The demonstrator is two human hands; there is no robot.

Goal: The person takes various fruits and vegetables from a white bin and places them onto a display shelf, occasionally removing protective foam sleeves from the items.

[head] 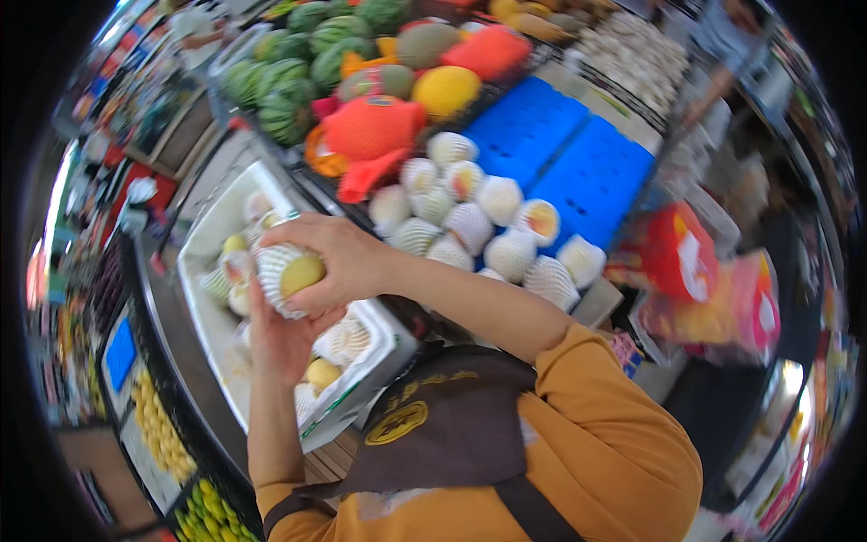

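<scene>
Above a white foam box (210,366), my two hands hold a round yellow-green fruit (302,274) in a white foam net. My right hand (345,257) grips it from above and the side, fingers bent over the net. My left hand (288,339) supports it from below, its palm partly hidden by the fruit. In the box lie more netted fruits (343,341), some under my hands. To the right of the box, netted fruits (511,255) stand in a group on the display, partly on blue liner sheets (528,129).
Watermelons (281,101), a red-netted fruit (376,132) and a yellow melon (446,91) fill the stand behind. Red and pink packages (677,251) stand at right. A person (728,47) is at the upper right, another (193,34) at the upper left. A shelf of yellow fruit (159,427) is at lower left.
</scene>
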